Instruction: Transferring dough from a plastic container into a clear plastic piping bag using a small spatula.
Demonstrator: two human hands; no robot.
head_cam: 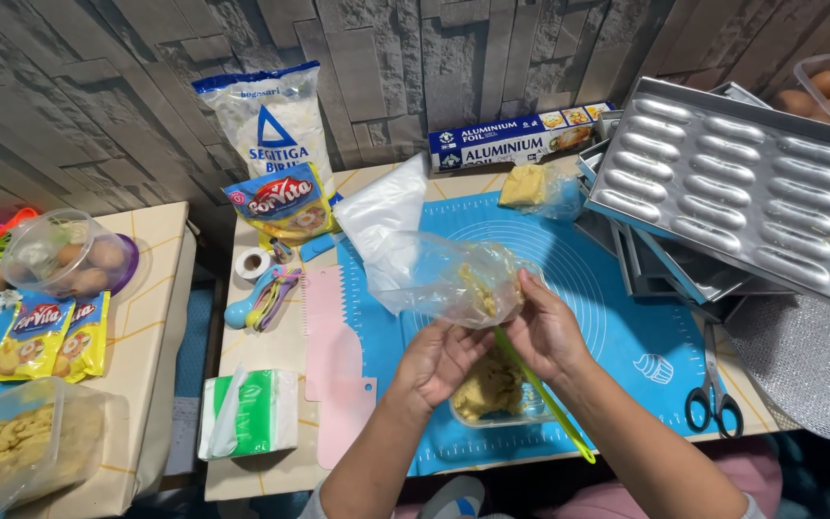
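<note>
Both hands meet above the blue mat [617, 317] on the desk [271, 461]. The left hand [437, 360] pinches the rim of a clear plastic bag [434, 279]; the right hand [545, 332] grips the bag's other side together with a green spatula [545, 399]. Yellow dough [487, 384] sits in a container just below. If the slack bag rim folds shut, dough would likely smear outside and drop onto the mat.

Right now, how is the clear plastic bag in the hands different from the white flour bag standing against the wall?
The clear plastic bag is see-through and crumpled, held above the blue mat by the left hand and right hand; the white flour bag is printed, full and upright, touched by no hand. The clear one holds only smears of yellow dough. Both are plastic.
</note>
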